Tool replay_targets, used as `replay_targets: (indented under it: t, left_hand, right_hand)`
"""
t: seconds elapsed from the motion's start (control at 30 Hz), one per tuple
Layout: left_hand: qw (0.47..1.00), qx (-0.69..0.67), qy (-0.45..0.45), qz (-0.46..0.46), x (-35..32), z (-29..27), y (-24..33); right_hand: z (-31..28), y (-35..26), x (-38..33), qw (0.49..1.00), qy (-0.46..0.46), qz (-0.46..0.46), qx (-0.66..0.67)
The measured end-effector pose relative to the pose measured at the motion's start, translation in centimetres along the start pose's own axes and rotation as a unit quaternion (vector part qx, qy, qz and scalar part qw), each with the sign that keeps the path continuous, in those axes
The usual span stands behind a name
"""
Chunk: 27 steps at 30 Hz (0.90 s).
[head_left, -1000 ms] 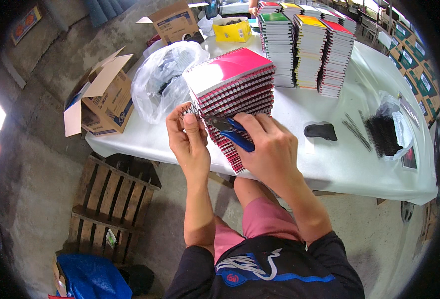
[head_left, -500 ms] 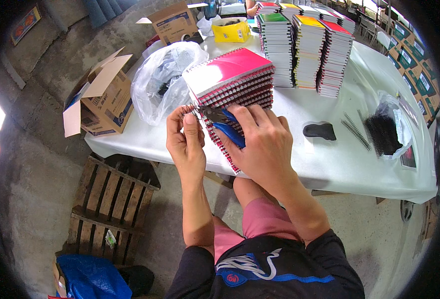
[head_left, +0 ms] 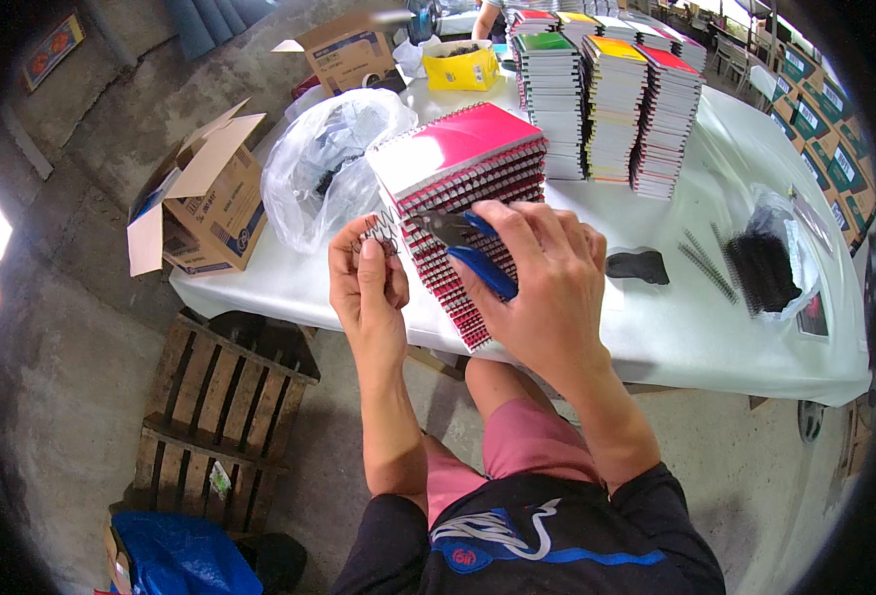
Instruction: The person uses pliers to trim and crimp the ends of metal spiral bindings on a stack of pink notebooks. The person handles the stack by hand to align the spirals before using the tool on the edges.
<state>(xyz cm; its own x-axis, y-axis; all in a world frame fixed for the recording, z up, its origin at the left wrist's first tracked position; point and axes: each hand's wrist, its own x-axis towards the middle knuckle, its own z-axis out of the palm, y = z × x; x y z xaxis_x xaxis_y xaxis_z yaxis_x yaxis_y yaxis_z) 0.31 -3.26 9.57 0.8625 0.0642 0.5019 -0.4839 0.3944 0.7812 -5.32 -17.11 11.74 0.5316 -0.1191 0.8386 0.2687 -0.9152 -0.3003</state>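
My right hand (head_left: 537, 263) is closed round the blue handles of a pair of pliers (head_left: 483, 270), whose dark jaws point left across the near side of a notebook stack. That stack of spiral notebooks (head_left: 463, 144) has a glossy red cover on top and coil-bound edges toward me. Left of its near corner, my left hand (head_left: 369, 268) pinches a small dark bundle of coil wire (head_left: 378, 230) between thumb and fingers. The plier jaws are apart from the wire. How many pieces the left hand holds is hidden by the fingers.
Behind stand tall notebook stacks (head_left: 612, 109), a yellow container (head_left: 461, 67) and a cardboard box (head_left: 349, 59). At left are an open carton (head_left: 210, 213) and a clear plastic bag (head_left: 294, 198). Black coils (head_left: 760, 268) and a black pouch-like item (head_left: 636, 265) lie at right. Another person's arm (head_left: 488, 20) shows far back.
My right hand and the pliers have moved right, away from the wire in my left hand. The plier handles have spread. My left hand has shifted slightly down.
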Motion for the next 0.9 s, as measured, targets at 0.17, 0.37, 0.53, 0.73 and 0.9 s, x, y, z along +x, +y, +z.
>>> replay_targets:
  t: [0.17,0.37,0.53,0.73,0.9]
  left_hand:
    - [1.0,0.014,-0.019,0.012,0.0,0.4,0.8]
    - [0.999,0.008,-0.036,-0.004,0.2,1.0,1.0]
    - [0.998,0.066,-0.004,0.015,0.6,0.0,0.2]
    - [0.999,-0.005,0.036,-0.004,0.4,1.7,1.0]
    - [0.996,-0.044,0.076,0.018,1.5,-1.9,1.6]
  right_hand:
    - [0.2,-0.3,0.3,1.0,-0.018,0.004,-0.024]
    - [0.4,-0.4,0.4,0.999,-0.033,0.006,-0.027]
    - [0.8,-0.1,0.3,0.998,-0.05,-0.001,0.034]
    - [0.7,0.7,0.3,0.996,-0.038,-0.022,0.077]
    - [-0.9,3.5,0.0,0.984,-0.052,-0.069,0.154]
